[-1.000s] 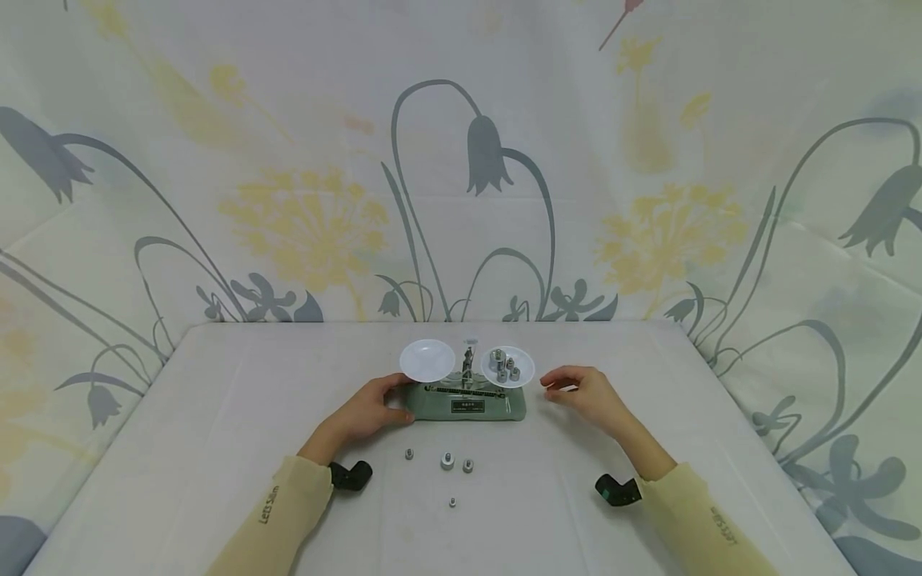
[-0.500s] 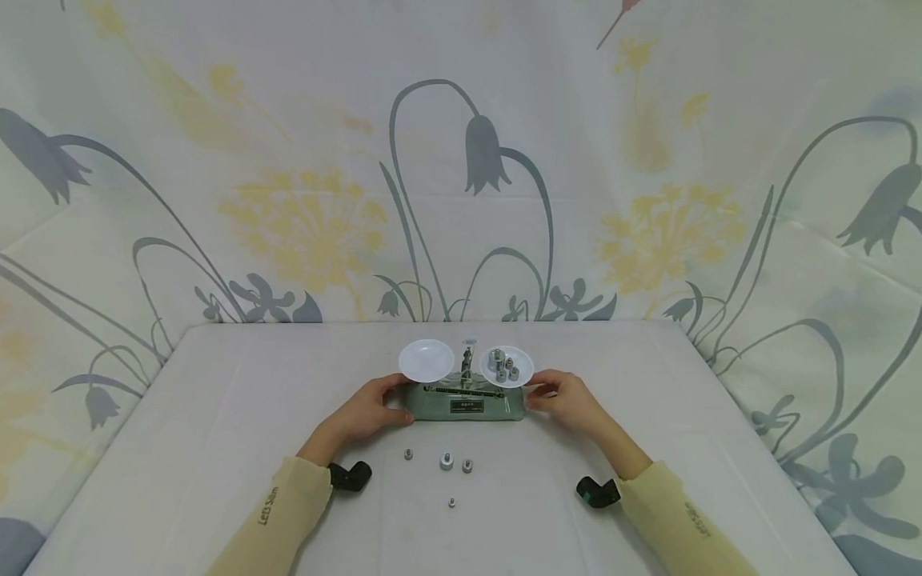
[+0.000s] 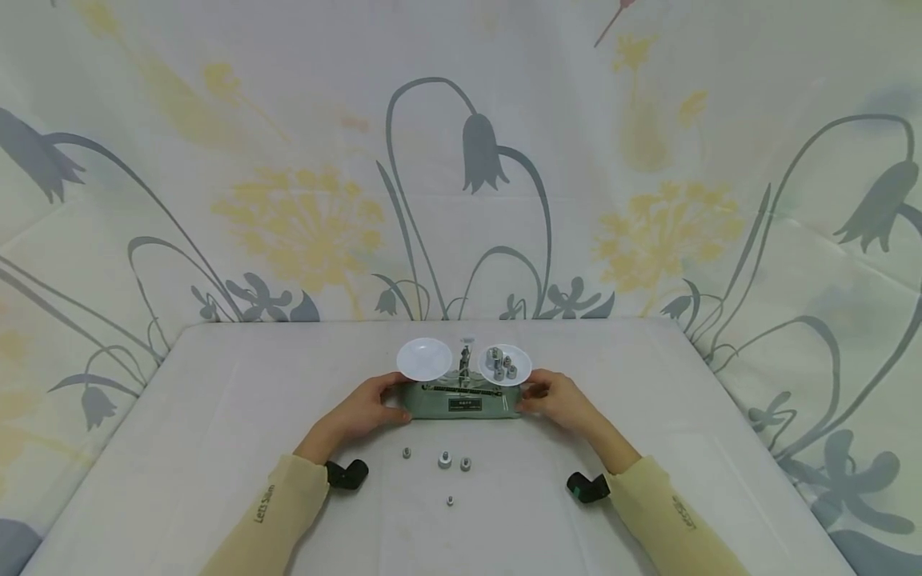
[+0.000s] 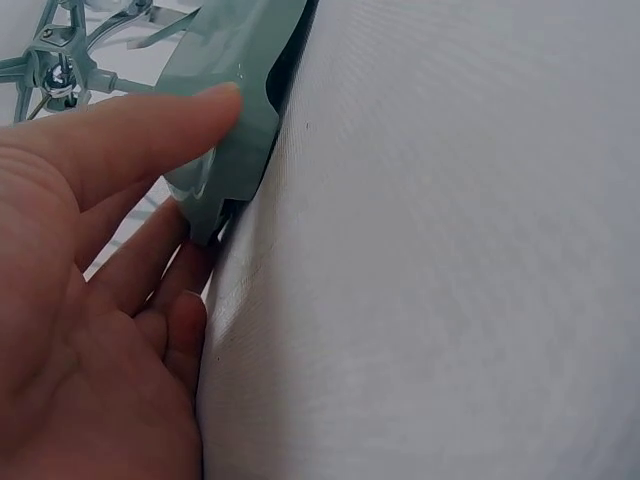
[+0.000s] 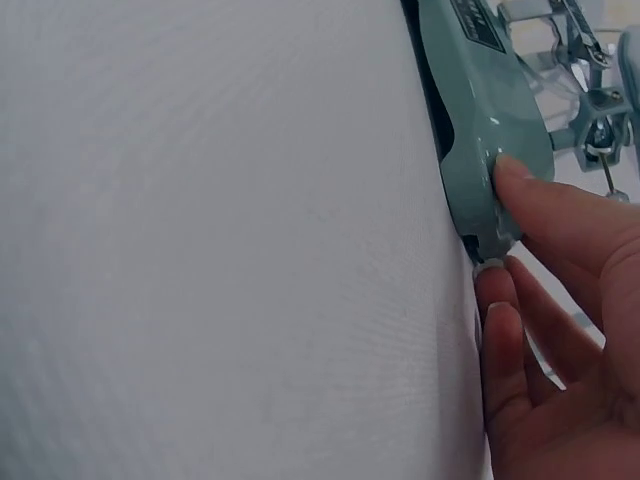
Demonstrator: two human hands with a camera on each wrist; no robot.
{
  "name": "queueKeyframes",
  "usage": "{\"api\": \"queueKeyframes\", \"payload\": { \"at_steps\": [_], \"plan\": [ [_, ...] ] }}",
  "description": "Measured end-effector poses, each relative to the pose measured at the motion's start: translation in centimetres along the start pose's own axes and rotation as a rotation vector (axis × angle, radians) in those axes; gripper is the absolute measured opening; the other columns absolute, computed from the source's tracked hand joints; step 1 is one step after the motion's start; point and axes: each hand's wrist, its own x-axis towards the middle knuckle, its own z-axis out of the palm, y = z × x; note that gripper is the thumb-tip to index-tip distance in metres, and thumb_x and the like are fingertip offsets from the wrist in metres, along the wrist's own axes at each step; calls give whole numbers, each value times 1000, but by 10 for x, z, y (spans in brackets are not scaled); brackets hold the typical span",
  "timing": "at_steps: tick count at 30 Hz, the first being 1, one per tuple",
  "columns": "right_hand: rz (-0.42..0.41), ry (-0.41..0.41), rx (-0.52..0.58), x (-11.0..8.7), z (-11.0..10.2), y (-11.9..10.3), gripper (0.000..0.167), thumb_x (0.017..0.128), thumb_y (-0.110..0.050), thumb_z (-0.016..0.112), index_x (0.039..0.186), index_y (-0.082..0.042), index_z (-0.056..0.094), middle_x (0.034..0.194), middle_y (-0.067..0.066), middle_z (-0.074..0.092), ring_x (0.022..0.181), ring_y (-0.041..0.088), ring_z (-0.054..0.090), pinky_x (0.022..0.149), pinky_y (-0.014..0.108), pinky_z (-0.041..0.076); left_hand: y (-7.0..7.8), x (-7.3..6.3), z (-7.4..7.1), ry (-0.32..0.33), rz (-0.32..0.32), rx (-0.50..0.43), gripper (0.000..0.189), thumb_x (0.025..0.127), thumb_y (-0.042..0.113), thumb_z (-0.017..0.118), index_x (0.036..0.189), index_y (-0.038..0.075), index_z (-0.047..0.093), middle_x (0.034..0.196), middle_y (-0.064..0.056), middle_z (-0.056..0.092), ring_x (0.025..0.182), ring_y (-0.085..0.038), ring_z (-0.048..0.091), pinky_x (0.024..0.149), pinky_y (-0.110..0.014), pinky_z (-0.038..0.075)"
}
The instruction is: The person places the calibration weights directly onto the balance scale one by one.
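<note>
A green balance scale (image 3: 464, 406) with two white pans stands at the back middle of the table. Its left pan (image 3: 424, 359) is bare and sits slightly higher than the right pan (image 3: 523, 365), which carries several metal weights (image 3: 500, 373). My left hand (image 3: 364, 411) holds the left end of the base, thumb on the front face and fingers round the end, as the left wrist view shows. At the other end, my right hand (image 3: 563, 403) grips the base the same way; in the right wrist view its thumb (image 5: 520, 185) presses the green housing (image 5: 490, 110).
Several loose weights lie on the white tablecloth in front of the scale, among them a larger weight (image 3: 445, 461) and a tiny weight (image 3: 450, 501) nearest me. A flower-patterned curtain (image 3: 461, 200) hangs behind the table.
My right hand has moved left from beside the scale and taken hold of the base's right end. The left hand keeps its place on the other end.
</note>
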Motion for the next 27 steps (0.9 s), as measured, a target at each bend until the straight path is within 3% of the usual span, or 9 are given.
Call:
{"api": "queueKeyframes", "payload": {
  "at_steps": [9,19,27],
  "plan": [
    [45,-27,0,2,2,5,44,78,-9,84,120,-3,68,97,5,67,91,19,60,79,30,50,-2,-2,-5,32,84,18,55,84,8,77,135,-1,57,137,-15,58,134,-35,45,112,-54,34],
    [36,-27,20,1,2,7,47,78,-10,84,121,-2,68,101,6,68,94,21,61,82,35,51,11,-9,-14,32,68,23,48,88,8,73,132,-3,59,132,-18,61,129,-37,51,107,-54,41],
    [-7,-49,4,1,-1,5,47,75,-9,86,117,0,67,114,13,66,106,30,60,92,43,51,13,-17,-14,7,44,0,45,91,10,71,133,-1,59,133,-18,60,126,-38,53,103,-53,45]
  ]
}}
